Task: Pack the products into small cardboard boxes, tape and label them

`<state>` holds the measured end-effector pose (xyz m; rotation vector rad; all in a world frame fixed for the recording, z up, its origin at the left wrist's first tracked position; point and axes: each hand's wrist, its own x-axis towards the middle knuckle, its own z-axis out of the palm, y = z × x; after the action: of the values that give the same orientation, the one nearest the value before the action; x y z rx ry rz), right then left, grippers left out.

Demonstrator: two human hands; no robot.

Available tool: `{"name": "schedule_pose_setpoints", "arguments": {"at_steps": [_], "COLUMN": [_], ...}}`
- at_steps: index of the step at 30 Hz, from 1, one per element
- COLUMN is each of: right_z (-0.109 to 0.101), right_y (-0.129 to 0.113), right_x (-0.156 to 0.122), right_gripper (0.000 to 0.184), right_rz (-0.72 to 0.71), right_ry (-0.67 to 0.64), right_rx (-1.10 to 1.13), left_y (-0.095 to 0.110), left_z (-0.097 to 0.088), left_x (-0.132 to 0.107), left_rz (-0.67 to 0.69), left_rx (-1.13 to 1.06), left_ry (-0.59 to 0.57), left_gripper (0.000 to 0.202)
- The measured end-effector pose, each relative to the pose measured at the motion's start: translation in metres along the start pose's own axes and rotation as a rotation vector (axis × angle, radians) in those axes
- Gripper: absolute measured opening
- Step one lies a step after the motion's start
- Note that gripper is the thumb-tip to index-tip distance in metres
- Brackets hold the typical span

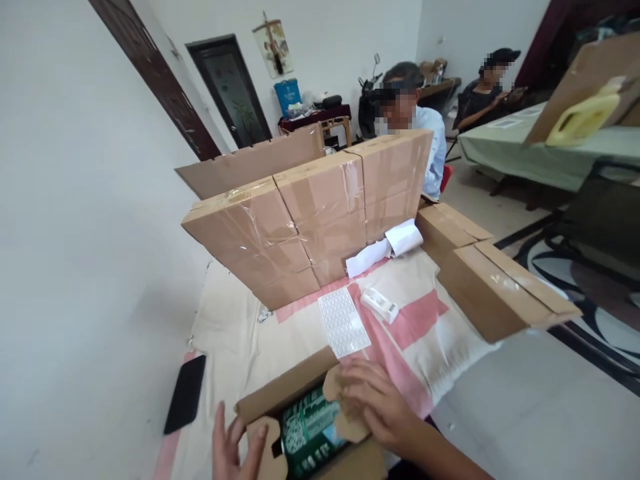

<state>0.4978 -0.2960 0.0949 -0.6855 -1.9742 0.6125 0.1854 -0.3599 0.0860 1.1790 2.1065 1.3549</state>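
Observation:
An open cardboard box [290, 383] sits at the near edge of the bed-like surface, with a green printed package [313, 430] inside it. My left hand [235, 447] is at the box's left end, its thumb against the small left flap [267, 443] and its fingers outside the wall. At the other end my right hand [375, 403] lies over the right flap [353, 420], fingers bent around it. Both flaps lean over the ends of the package.
A row of taped cartons [320, 220] stands behind, with more long boxes [505, 287] at the right. A label sheet [345, 323], a white dispenser-like object [380, 305], curled paper [385, 248] and a black phone [185, 393] lie on the cloth. Two people sit beyond.

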Motion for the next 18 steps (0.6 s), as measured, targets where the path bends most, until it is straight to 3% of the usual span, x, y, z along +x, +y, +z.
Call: {"name": "schedule_pose_setpoints", "arguments": {"at_steps": [2,4,6,8,10,12,14,18], "right_z": [0.005,0.008,0.007,0.004,0.002,0.001,0.002,0.002], "right_y": [-0.005,-0.010,-0.015,-0.017,-0.015,-0.011,-0.007,-0.005], "right_x": [-0.032,-0.056,-0.066,-0.060,-0.046,-0.031,-0.022,-0.014], "right_gripper": [0.057,0.070,0.082,0.070,0.053,0.047,0.047,0.037], "right_rz": [0.108,0.198,0.242,0.298,0.382,0.470,0.502,0.446], "right_ry": [0.084,0.061,0.044,0.122,0.241,0.334,0.362,0.312], "right_rx": [-0.020,-0.017,0.028,0.098,0.125,0.071,0.000,0.005], "left_y": [-0.001,-0.003,-0.004,-0.002,0.002,0.009,0.020,0.056], "left_z": [0.012,0.022,0.032,0.039,0.043,0.040,0.030,0.010], "left_x": [-0.008,-0.015,-0.021,-0.026,-0.031,-0.033,-0.035,-0.053], "left_rz": [-0.205,-0.195,-0.095,-0.008,0.052,0.143,0.296,0.609], "left_rx": [-0.210,-0.289,-0.332,-0.407,-0.486,-0.519,-0.418,0.203], "left_ry": [-0.019,-0.029,-0.031,-0.047,-0.137,-0.237,-0.334,-0.682], "left_gripper": [0.077,0.059,0.045,0.035,0.030,0.032,0.039,0.040]}}
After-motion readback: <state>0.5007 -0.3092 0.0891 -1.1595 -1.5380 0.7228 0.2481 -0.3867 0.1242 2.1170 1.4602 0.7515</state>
